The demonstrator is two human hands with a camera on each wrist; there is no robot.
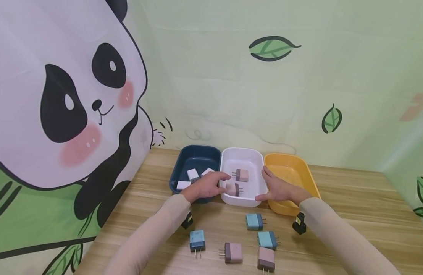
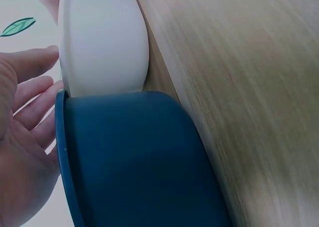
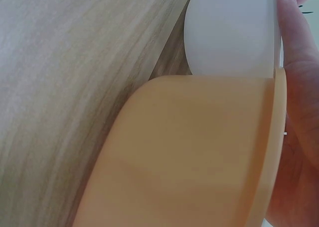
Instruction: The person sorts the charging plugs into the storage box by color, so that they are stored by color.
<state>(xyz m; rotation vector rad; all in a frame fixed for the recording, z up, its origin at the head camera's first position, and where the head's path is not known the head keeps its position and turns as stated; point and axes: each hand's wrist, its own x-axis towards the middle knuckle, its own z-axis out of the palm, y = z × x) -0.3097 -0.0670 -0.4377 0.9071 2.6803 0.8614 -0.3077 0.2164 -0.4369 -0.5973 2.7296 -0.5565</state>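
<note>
Blue plugs (image 1: 254, 221), three; pink plugs (image 1: 234, 253), four

A cartoon panda (image 1: 82, 101) and green leaves (image 1: 271, 48) decorate the pale backdrop (image 1: 211, 84) behind the wood-grain table (image 1: 355, 198).

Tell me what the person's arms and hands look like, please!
The left sleeve and right sleeve are long, plain and pale beige. The left hand and right hand wear no gloves. Near each cuff is a small black block with a yellowish patch, one on the left, one on the right.
</note>
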